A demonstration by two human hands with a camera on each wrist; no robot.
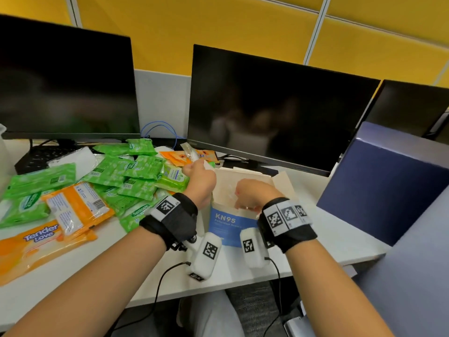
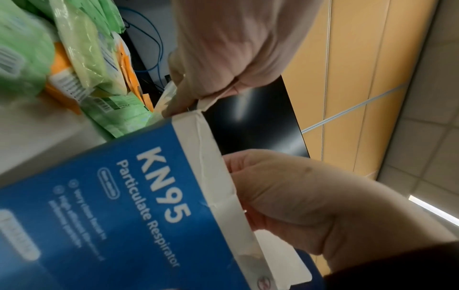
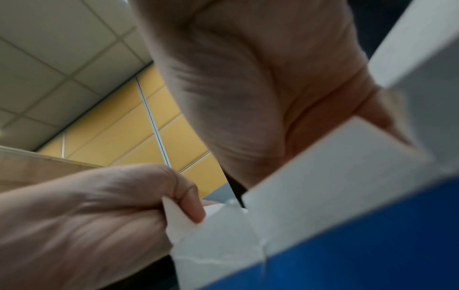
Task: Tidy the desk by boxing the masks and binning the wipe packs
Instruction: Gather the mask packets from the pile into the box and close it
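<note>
The head view looks down from above the box (image 1: 224, 224) on the tabletop (image 1: 328, 239). Both wrist views sit close below the box's rim, facing up toward the ceiling; all three share the box.

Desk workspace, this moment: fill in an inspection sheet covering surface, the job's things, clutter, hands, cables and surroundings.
Surface: white desk, its left half covered with packs.
Job's things: KN95 box stands open at the desk's front middle; green wipe packs and orange wipe packs lie heaped left of it; no bin seen.
Clutter: white cloth-like bundle behind the heap.
Hands: left hand pinches a box flap and holds a clear-wrapped item; right hand reaches into the box mouth, its grip hidden.
Cables: blue cable between the monitors; black leads from the wrist units.
Surroundings: dark monitors, yellow partition, blue divider at right.
</note>
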